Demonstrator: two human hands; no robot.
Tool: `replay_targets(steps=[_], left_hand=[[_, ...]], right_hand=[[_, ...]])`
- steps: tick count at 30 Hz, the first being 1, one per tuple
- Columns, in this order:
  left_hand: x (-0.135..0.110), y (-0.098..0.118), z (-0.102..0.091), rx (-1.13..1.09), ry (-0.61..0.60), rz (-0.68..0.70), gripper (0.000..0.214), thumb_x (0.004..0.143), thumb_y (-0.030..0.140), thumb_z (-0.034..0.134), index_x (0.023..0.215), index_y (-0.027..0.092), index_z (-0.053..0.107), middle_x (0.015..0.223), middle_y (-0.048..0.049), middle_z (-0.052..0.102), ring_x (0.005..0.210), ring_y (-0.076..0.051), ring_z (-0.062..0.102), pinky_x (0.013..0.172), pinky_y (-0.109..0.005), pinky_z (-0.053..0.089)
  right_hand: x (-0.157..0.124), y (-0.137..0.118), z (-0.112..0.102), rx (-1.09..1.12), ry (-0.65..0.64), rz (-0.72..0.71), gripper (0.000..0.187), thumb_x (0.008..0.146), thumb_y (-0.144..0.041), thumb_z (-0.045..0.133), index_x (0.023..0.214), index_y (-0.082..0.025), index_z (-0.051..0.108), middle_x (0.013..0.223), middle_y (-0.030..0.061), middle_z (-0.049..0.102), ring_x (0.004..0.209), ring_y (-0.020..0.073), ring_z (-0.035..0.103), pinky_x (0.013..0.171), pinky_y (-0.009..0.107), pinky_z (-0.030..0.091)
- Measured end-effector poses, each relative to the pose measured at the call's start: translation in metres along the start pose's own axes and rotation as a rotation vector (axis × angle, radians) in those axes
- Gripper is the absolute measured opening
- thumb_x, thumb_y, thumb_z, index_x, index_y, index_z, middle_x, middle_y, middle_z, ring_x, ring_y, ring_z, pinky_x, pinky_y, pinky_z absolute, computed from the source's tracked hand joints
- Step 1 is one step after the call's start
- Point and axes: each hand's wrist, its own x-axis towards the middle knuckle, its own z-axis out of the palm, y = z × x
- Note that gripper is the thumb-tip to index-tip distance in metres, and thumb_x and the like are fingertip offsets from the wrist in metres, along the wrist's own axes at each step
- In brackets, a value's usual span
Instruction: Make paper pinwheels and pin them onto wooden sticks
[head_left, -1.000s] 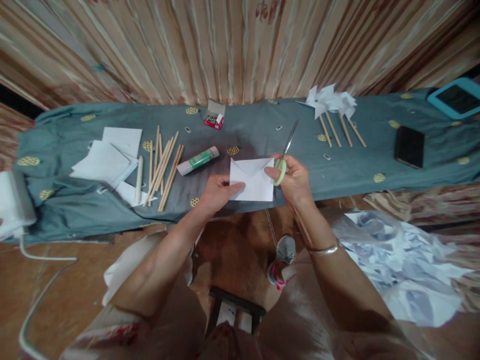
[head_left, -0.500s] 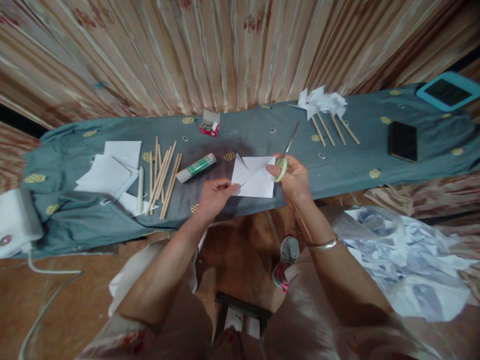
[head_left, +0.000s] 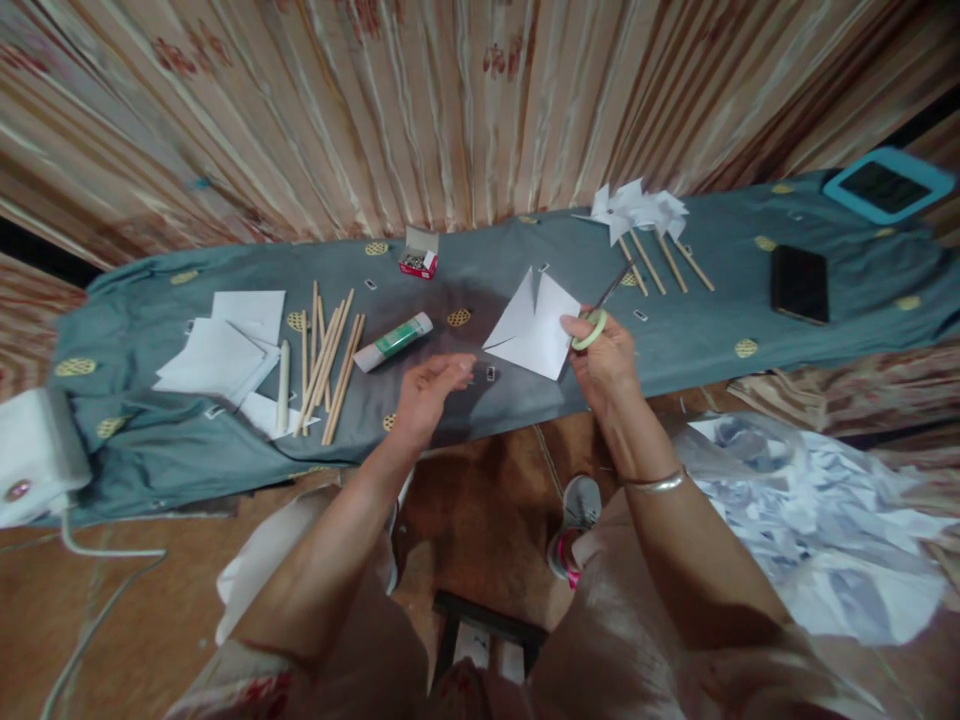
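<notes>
Clock centred on the sheet, twelve toward the curtain [head_left: 450, 120]. Right hand [head_left: 606, 365], at four o'clock, grasps two things: a white square paper sheet [head_left: 544, 325], pinched under the thumb, and steel-bladed scissors with pale green ring handles [head_left: 600, 320], tip pointing away to two. Left hand [head_left: 427, 395] at eight, released, loosely curled, apart from the sheet; nothing seen between its fingertips. Sheet held tilted like a diamond over the grey-blue patterned tablecloth [head_left: 480, 405]; contact with cloth can't be told. Slits show from its twelve and eight o'clock corners; none seen at six; the two o'clock corner is under the thumb. I judge it part-worked: no vanes folded in, no stick joined. Near, at nine: white cylindrical tube with green label [head_left: 394, 341]; beyond it, bare pale wooden sticks [head_left: 327, 355], then loose white paper sheets [head_left: 206, 360], seemingly unworked stock. At ten: small open red-and-white cardboard box [head_left: 415, 267] of small metallic bits. At one to two: four white paper pinwheels [head_left: 637, 210] on wooden sticks, apparently finished. Floor, four o'clock: heaped white paper pieces [head_left: 810, 520].
</notes>
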Motion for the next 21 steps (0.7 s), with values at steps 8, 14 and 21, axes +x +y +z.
replay_targets(steps=[8, 14, 21], left_hand=[[-0.011, -0.008, 0.025, -0.048, -0.121, -0.041, 0.035, 0.065, 0.049, 0.082, 0.072, 0.016, 0.071, 0.084, -0.0081, 0.076, 0.103, -0.028, 0.067, 0.095, -0.036, 0.051], [-0.004, -0.007, 0.024, -0.308, 0.09, -0.168, 0.036, 0.08, 0.044, 0.073, 0.099, 0.013, 0.067, 0.101, -0.0118, 0.076, 0.106, -0.028, 0.069, 0.094, -0.04, 0.055], [0.007, 0.018, -0.002, -0.436, 0.196, -0.186, 0.034, 0.091, 0.037, 0.061, 0.118, 0.018, 0.058, 0.108, -0.0099, 0.075, 0.1, -0.022, 0.072, 0.09, -0.037, 0.058]], right_hand=[[-0.02, 0.018, 0.022, -0.023, -0.163, 0.107, 0.046, 0.049, -0.039, 0.086, 0.078, -0.024, 0.054, 0.063, -0.0078, 0.062, 0.061, 0.0142, 0.061, 0.06, 0.029, 0.051], [-0.032, 0.017, 0.035, -0.029, -0.177, 0.157, 0.047, 0.044, -0.041, 0.09, 0.073, -0.022, 0.057, 0.063, -0.0075, 0.062, 0.057, 0.0099, 0.056, 0.054, 0.023, 0.044], [-0.048, 0.01, 0.029, -0.116, -0.389, 0.303, 0.056, 0.058, -0.068, 0.079, 0.082, -0.02, 0.066, 0.066, 0.0008, 0.07, 0.055, 0.0103, 0.058, 0.053, 0.022, 0.043]])
